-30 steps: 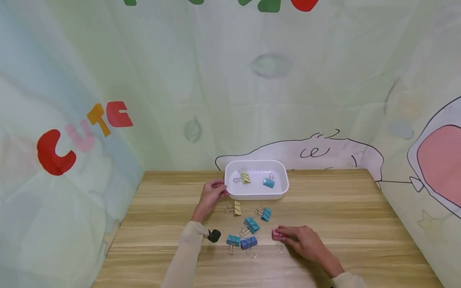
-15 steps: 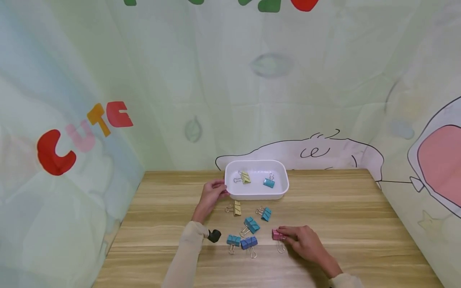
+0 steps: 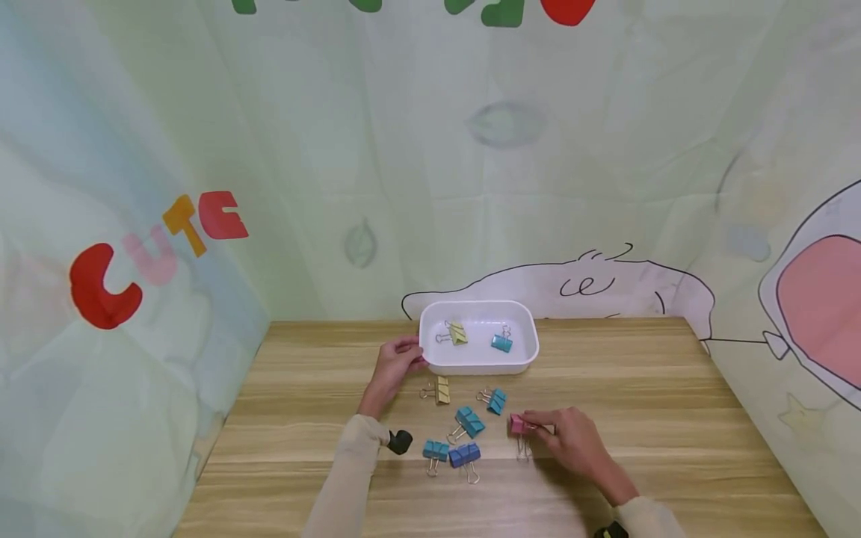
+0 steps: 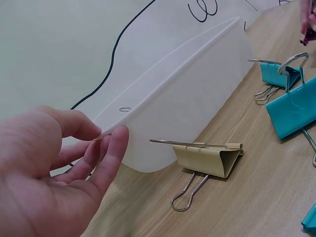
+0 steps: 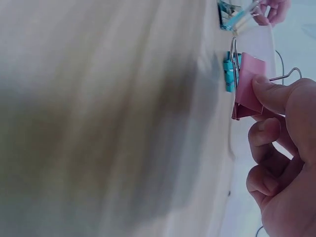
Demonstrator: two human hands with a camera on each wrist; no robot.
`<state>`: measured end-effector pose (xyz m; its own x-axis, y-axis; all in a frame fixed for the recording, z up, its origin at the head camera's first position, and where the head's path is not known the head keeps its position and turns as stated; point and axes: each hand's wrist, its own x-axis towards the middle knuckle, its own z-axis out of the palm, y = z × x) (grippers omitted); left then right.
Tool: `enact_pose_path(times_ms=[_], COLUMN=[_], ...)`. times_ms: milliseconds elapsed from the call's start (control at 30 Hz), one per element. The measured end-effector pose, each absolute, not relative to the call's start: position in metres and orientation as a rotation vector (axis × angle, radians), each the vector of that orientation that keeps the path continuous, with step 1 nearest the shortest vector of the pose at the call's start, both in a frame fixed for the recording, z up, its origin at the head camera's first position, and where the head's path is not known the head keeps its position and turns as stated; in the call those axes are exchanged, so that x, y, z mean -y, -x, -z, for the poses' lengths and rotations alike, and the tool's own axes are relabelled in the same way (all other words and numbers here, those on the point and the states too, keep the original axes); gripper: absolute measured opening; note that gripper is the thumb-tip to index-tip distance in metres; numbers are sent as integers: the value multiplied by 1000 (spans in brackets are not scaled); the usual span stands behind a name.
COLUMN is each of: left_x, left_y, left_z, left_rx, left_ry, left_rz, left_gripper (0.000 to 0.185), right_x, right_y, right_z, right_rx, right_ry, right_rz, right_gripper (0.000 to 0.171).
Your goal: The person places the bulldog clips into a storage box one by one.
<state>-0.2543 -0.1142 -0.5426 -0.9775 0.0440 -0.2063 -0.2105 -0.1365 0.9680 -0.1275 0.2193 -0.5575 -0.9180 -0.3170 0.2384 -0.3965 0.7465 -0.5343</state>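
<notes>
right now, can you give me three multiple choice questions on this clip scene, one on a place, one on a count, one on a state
1. Where does the yellow clip on the table lie?
A. just in front of the white tray
B. at the table's right edge
C. under the right hand

2. How many clips lie inside the white tray?
A. none
B. two
C. five

3. What is the right hand doing?
A. lying flat and open on the table
B. gripping the tray rim
C. pinching the pink clip

Answers:
1 A, the head view shows it close before the tray's front wall.
2 B, a yellow clip in the tray and a teal clip in the tray are all it holds.
3 C, the right wrist view shows thumb and fingers closed on the pink clip, while the left hand holds the tray's rim.
</notes>
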Motion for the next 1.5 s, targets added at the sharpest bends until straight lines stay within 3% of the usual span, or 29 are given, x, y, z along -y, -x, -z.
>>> enact_pose_path(times_ms=[267,900,1500], left_x=[116,117,117], left_y=[253,255,255], left_z=[542,545,543], left_rx=[-1946,-1908,-1928], left_ry=[181,158,155], left_rz=[-2236,-2284,-2251], left_gripper=[38,36,35], right_x=[-221,-200,-172], right_y=[147,217,255], right_z=[538,452,440], right_rx=[2745,2727,2866], right_ry=[-620,-722,-663], right_rz=[-786,-553,-497], right_gripper=[27,22,22])
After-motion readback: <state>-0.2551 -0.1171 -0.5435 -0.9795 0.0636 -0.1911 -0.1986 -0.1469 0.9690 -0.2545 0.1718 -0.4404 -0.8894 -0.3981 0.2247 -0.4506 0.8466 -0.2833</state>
